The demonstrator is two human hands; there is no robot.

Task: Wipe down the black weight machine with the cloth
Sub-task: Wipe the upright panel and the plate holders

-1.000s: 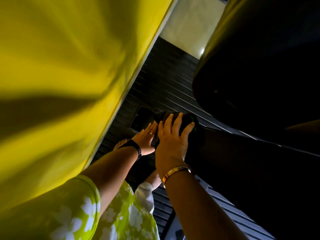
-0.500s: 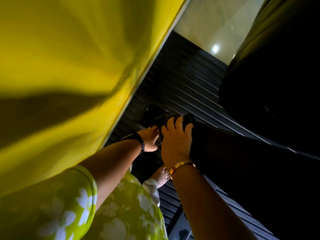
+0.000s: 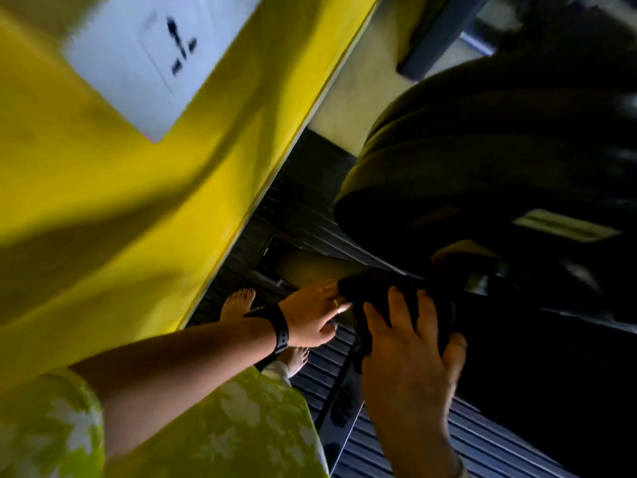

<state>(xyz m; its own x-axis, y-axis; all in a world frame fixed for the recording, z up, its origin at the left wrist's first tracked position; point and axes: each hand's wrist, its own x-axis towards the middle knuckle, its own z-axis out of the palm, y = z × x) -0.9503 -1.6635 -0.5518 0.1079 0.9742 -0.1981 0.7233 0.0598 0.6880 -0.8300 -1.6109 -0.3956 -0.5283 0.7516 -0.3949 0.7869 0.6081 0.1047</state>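
While the left hand (image 3: 310,315) and right hand (image 3: 410,357) press open-fingered on the cloth (image 3: 365,289) (neither gripping), it may slip off the black weight machine (image 3: 482,160) mid-stroke.

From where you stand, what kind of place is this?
Probably a gym or a home workout room. Stacked black weight plates sit on a dark machine, the floor is ribbed black matting, and a yellow wall with a power socket runs alongside.
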